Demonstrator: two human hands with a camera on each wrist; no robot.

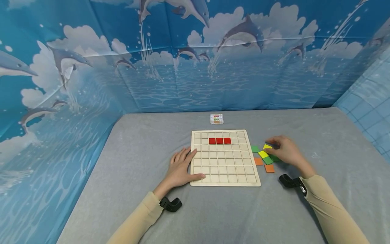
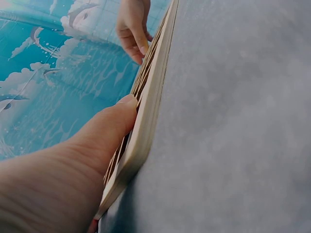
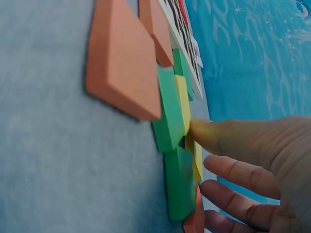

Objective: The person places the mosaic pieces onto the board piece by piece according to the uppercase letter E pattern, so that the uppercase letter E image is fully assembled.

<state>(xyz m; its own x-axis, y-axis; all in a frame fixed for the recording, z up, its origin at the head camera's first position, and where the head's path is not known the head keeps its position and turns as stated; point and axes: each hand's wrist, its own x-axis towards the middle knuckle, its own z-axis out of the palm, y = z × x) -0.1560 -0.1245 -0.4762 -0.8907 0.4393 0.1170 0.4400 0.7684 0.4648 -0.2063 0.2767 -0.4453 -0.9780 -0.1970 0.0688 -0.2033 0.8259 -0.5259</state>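
A pale wooden grid board [image 1: 225,162] lies on the grey cloth with three red tiles [image 1: 219,140] side by side in an upper row. My left hand [image 1: 182,168] rests on its left side, thumb over the lower left corner and fingers spread along the edge. To the right of the board, my right hand [image 1: 286,150] pinches a yellow tile [image 1: 267,146] between thumb and fingers, low over a loose pile. A second yellow tile [image 1: 263,154] lies just below, overlapping a green tile [image 1: 268,160]. The thumb [image 3: 206,133] reaches the yellow pieces in the right wrist view.
Orange tiles [image 1: 269,168] and another green tile [image 1: 255,148] lie loose near the board's right edge. Behind the board is a small pattern card [image 1: 217,119] with coloured squares. A dolphin-print curtain [image 1: 195,84] borders the table's back and left.
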